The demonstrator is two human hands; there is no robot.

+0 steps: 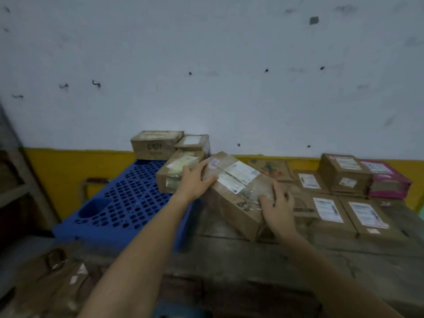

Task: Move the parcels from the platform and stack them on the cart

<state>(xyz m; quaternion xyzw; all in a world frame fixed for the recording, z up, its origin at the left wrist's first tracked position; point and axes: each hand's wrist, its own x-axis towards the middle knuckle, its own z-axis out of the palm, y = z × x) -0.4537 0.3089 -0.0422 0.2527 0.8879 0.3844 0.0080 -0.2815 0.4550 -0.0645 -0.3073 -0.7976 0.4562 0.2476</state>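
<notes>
The person has a taped cardboard parcel (pixel 236 187) clasped at both ends, right where the wooden platform (pixel 252 255) meets the blue cart deck (pixel 119 203). The left hand (pixel 195 182) curls its fingers over the far left end, and the right hand (pixel 277 203) wraps the near right corner with fingers splayed across the top. That end-to-end hold looks chosen to carry a long box level, though it sits tilted now, its left end higher. I can't tell whether its low edge touches the platform. Three boxes (pixel 179 171) are already bunched at the far end of the cart, two against the wall (pixel 206 76) and one in front. That front box lies just beside the left hand, so I'd judge the parcel is bound for a spot next to it or on top. The near part of the perforated deck is open, with plenty of room to set down short of the near edge. Well off to the right, labelled parcels (pixel 325 207) lie flat on the platform, with a stacked box (pixel 344 173) and a pink parcel (pixel 387 177) behind them, so most of the work remains. The tight spot is the front box's corner, which the left knuckles could clip
</notes>
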